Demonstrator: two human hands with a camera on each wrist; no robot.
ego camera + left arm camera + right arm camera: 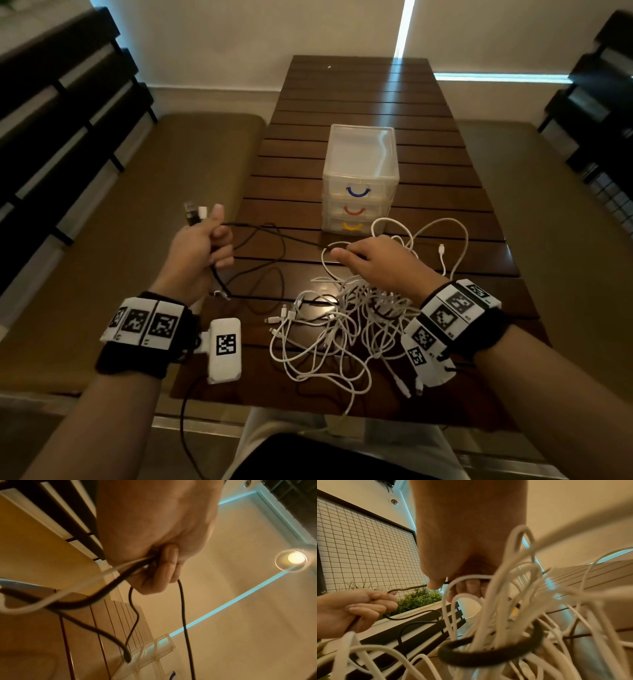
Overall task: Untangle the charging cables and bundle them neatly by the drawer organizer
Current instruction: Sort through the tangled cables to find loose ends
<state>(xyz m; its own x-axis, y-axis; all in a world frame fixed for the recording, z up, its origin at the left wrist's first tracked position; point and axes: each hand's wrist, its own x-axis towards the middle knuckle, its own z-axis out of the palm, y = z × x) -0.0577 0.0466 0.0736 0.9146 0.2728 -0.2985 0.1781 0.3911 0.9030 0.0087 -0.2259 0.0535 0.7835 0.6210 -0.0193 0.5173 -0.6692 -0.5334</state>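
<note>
On the left, the left hand [198,246] is raised over the left edge of the worktop [376,99], with its fingers curled tight around several cable ends. A dark USB plug [190,213] and a white plug [202,211] stand up out of the fist. It seems that the hand collects there the ends already found, so that they do not fall back into the heap. In the left wrist view, a thick black cable [96,597], a white cable [51,599] and a thin black cable [184,615] come out from under the curled fingers [169,561].

The thin black cable [274,233] runs from this fist to the right, across the worktop, to the right hand [373,260]. The right hand hovers over the middle of the worktop and pinches this cable between thumb and fingers; the right wrist view shows the pinch, and a white loop passes just at the fingertips. I judge that the person draws the black cable out between the two hands to free it from the others.

Under and near the right hand lies the tangle of white cables [342,325], still knotted, with loose plugs at its left side. The clear drawer organizer [359,178] stands just beyond the tangle, all three drawers closed. No bundle lies beside it yet.
</note>
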